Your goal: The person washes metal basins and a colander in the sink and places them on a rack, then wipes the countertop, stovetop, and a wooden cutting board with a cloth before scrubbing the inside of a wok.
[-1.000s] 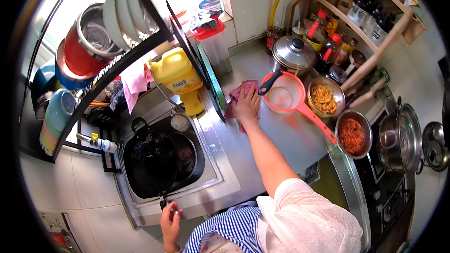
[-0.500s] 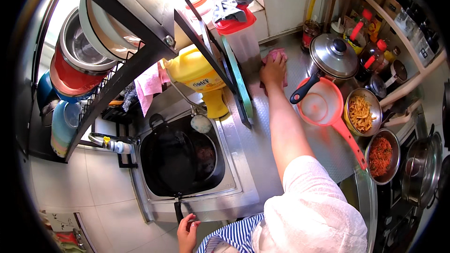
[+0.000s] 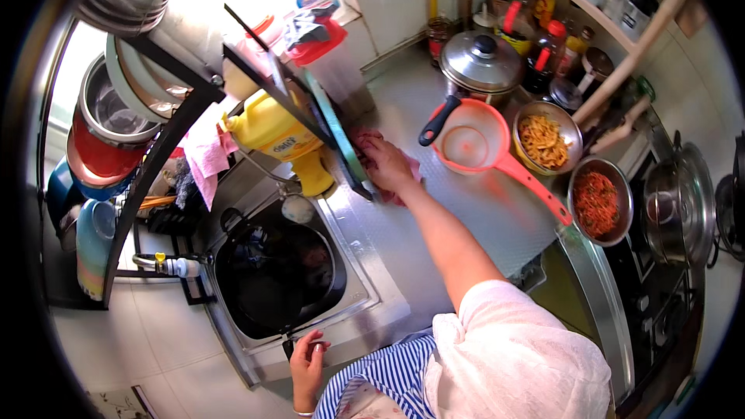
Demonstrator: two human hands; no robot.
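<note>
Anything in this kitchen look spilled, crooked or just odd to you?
Nothing looks spilled or broken. The right hand presses a pink cloth on the steel counter; the left hand rests at the sink's front edge by a black wok. One oddity: the orange strainer's long handle reaches across to the red dish bowl.

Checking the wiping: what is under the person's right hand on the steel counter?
A crumpled pink cloth lies under the right hand, pressed onto the ridged steel counter. The hand covers the cloth's middle, so nothing beneath can be seen.

Pink cloth [image 3: 405, 180] under right hand [image 3: 386, 163]; salmon strainer [image 3: 473, 143] right of it; yellow jug [image 3: 275, 133] to its left; black pan [image 3: 275, 275] above left hand [image 3: 308, 357].
</note>
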